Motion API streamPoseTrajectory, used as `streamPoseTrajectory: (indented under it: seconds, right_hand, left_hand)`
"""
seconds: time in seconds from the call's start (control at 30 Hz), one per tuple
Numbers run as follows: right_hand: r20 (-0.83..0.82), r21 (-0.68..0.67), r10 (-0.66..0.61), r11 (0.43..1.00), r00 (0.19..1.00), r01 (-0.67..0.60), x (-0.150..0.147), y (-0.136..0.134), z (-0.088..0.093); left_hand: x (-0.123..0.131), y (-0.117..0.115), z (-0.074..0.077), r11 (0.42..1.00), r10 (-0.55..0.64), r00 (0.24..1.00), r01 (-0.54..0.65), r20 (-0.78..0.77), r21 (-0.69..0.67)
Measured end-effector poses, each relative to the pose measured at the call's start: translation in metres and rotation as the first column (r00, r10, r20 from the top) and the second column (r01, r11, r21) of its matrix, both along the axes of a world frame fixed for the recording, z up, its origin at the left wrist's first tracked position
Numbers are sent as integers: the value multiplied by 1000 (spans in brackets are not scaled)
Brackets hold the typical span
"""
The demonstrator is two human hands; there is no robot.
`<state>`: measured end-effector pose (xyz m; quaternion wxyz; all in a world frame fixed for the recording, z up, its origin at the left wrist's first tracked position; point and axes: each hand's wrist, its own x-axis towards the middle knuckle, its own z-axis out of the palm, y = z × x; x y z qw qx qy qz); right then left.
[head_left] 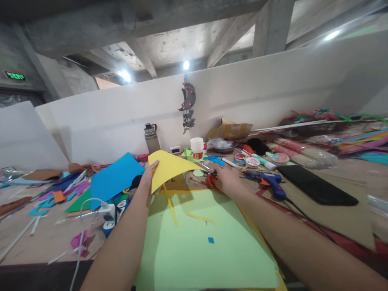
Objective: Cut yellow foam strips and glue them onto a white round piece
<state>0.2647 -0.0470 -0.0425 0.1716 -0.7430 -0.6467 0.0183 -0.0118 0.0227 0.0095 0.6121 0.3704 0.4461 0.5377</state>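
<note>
My left hand (148, 176) grips the left edge of a curved yellow sheet (172, 166), thumb on top. The sheet is raised above the work surface and bends down toward the right. My right hand (226, 180) is closed on scissors (211, 182) with red handles. Their blades point left, close to the sheet's right corner; whether they touch it I cannot tell. Below both forearms lies a large pale green sheet (197, 246) with thin yellow strips (170, 206) and a small blue square (211, 240) on it.
Left of my arm are a blue sheet (117, 180) and a white plug with its cable (106, 211). A grey bottle (152, 139) and stacked paper cups (197, 147) stand at the back. To the right lie a blue glue gun (268, 180) and a black slab (315, 186).
</note>
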Motion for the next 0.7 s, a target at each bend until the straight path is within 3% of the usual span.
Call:
streamPoseTrajectory:
  seconds: [0.1,0.27,0.47,0.6,0.7]
  right_hand:
    - [-1,-7,-7,1000,1000,7,-2,-2,2]
    - [3,-15,4,1000,1000,-4,-5,-4,6]
    - [10,-2,18,1000,1000,-18,-5,-5,5]
    - [18,7,28,1000,999,-28,-5,-3,3]
    - [36,10,33,999,999,-33,-6,-4,5]
  left_hand:
    - [3,-4,-2,994,-98,990,103,102,-42]
    - [4,-8,-7,977,-208,970,199,122,82]
    - [-4,-10,-4,929,-337,941,330,-12,-168]
    - [-4,-6,-12,963,-264,901,224,-344,-152]
    - [-5,1,-18,985,-173,866,140,-470,-103]
